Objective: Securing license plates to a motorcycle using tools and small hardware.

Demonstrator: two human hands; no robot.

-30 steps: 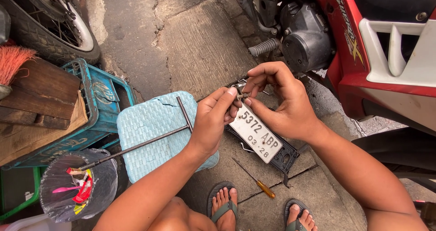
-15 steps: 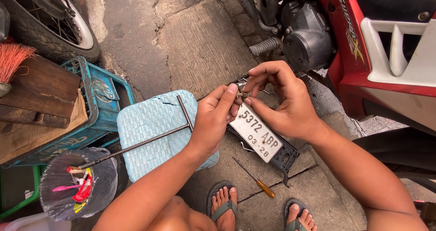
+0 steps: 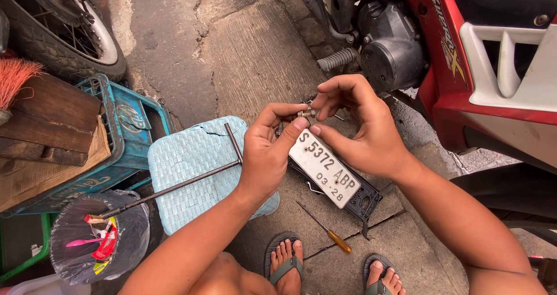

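My left hand and my right hand meet above a white licence plate in a black holder. Between the fingertips of both hands sits a small metal bolt. The left thumb rests on the plate's upper corner, and the right hand's lower fingers touch its top edge. The plate leans on the concrete ground beside a red motorcycle.
A T-handle wrench lies across a light blue woven stool. A yellow-handled screwdriver lies by my sandalled feet. At left are a blue crate with wood, a round tin of tools, and a wheel.
Both hands stayed over the plate; the fingers shifted slightly around the small bolt. The plate and tools have not moved.
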